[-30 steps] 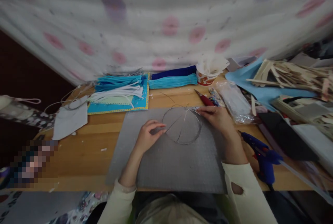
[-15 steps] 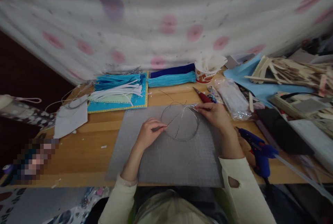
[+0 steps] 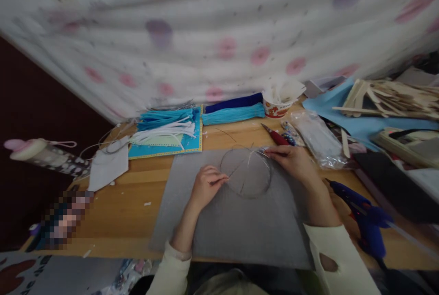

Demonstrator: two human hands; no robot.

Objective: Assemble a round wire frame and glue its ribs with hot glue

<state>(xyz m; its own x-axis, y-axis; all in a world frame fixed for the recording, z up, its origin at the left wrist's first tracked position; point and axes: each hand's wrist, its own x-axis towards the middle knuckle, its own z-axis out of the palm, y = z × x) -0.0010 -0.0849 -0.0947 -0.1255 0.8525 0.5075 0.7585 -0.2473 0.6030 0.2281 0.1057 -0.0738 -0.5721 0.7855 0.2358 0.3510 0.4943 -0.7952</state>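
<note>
A thin wire ring (image 3: 270, 179), with further wires crossing inside it, is held over the grey mat (image 3: 219, 235). At the ring's left side, my left hand (image 3: 210, 186) pinches the wire between thumb and fingertips. My right hand (image 3: 291, 159) is closed on the wire at the upper right, where a few strands come together. Whether the ring touches the mat I cannot tell. Just beyond my right hand lies a red-handled pointed tool (image 3: 276, 136).
A blue glue gun (image 3: 363, 215) lies to the right of my right forearm. Pipe cleaners (image 3: 168, 126) rest on a blue sheet at the back left. A paper cup (image 3: 276, 108) stands behind, and wooden sticks (image 3: 391, 98) are heaped back right. A bottle (image 3: 48, 155) lies at left.
The whole view has shifted, so everything sits lower and further right. Both hands keep their grip on the wire ring, with little visible change between them.
</note>
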